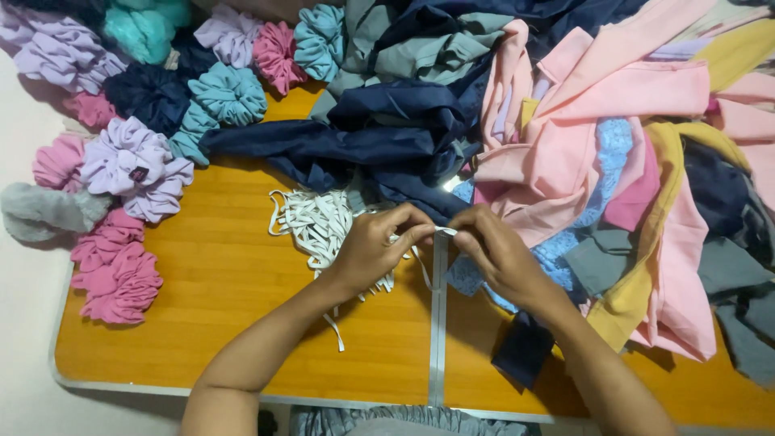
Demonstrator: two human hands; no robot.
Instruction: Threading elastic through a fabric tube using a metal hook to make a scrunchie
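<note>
Many finished scrunchies (133, 165) lie in a heap far to the left of the hands, in lilac, pink, teal, navy and grey. To the right and above the hands is a big pile of cut fabric pieces (613, 161), pink, navy, yellow, grey and blue. So, as I judge it, a good part of the work is done but much cloth is left.

Left hand (373, 246) and right hand (494, 246) meet over the metal seam of the wooden table (226, 282), fingertips nearly touching. Both are closed in a pinch on a short piece of white elastic band (442, 231), stretched between them. The bundle of white elastic (315, 222) lies just left of the left hand, partly under it, w/ loose ends hanging below the wrist.

Both forearms come up from the bottom edge, wrists bent a bit inward, approx. symmetric. A small dark fabric piece (525, 349) lies under the right forearm.
</note>
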